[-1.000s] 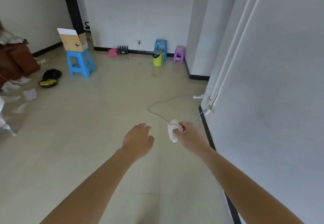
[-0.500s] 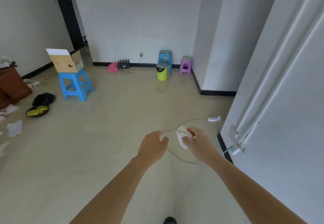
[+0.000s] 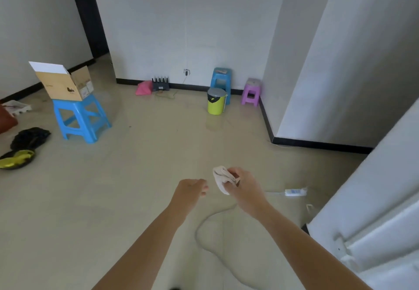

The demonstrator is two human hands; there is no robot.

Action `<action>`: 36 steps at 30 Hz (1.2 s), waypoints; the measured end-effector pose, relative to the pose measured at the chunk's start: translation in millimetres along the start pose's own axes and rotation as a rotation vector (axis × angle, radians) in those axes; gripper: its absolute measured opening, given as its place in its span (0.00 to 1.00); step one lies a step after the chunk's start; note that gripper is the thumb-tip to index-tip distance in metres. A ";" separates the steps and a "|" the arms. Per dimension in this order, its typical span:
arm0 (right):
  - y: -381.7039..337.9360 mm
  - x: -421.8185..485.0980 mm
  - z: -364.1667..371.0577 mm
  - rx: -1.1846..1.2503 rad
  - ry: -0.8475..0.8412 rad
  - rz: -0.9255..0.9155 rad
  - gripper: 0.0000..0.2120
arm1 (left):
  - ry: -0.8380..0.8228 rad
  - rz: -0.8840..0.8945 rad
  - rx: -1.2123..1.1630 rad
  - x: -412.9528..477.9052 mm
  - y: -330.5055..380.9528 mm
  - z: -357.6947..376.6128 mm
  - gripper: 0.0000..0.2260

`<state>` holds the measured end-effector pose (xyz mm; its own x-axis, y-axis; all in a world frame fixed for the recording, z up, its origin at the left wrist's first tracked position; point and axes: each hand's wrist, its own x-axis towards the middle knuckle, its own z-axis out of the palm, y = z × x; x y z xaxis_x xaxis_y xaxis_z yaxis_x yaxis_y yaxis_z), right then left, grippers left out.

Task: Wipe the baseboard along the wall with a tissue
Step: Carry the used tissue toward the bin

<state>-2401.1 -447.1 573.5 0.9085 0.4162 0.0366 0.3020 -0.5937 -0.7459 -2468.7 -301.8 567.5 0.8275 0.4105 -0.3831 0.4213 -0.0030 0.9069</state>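
Note:
My right hand (image 3: pixel 246 188) pinches a crumpled white tissue (image 3: pixel 222 177) in front of me, held in the air above the beige floor. Just left of it, my left hand (image 3: pixel 189 193) is curled loosely and holds nothing. A black baseboard (image 3: pixel 317 144) runs along the foot of the white wall ahead on the right, well beyond both hands. A further stretch of black baseboard (image 3: pixel 195 88) lines the far wall.
A white cable (image 3: pixel 204 226) loops over the floor to a white plug strip (image 3: pixel 294 191). At the far wall stand a green bin (image 3: pixel 215 101), a blue stool (image 3: pixel 221 81) and a purple stool (image 3: pixel 250 93). On the left, another blue stool (image 3: pixel 81 118) carries a cardboard box (image 3: pixel 63 83).
The view has swung away from the near right wall and risen toward the room. Both hands stay close together and the tissue remains in my right hand.

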 end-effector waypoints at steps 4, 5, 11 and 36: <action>9.4 139.3 28.7 0.057 -0.036 0.016 0.10 | -0.046 -0.069 -0.069 136.3 39.6 -14.1 0.12; 10.0 173.2 34.7 0.079 -0.060 0.020 0.10 | -0.080 -0.077 -0.077 171.1 50.8 -18.0 0.12; 9.4 357.8 31.0 0.196 -0.218 0.099 0.12 | -0.165 -0.139 -0.150 352.2 128.8 -26.9 0.12; 212.2 1145.3 -120.9 0.885 -0.103 0.632 0.05 | -0.385 -0.099 -0.014 1090.9 464.5 144.1 0.10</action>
<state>-1261.5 -179.7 537.6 0.7856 0.2903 -0.5464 -0.5626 -0.0323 -0.8261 -1316.8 13.2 545.6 0.8627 0.0361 -0.5044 0.5034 0.0335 0.8634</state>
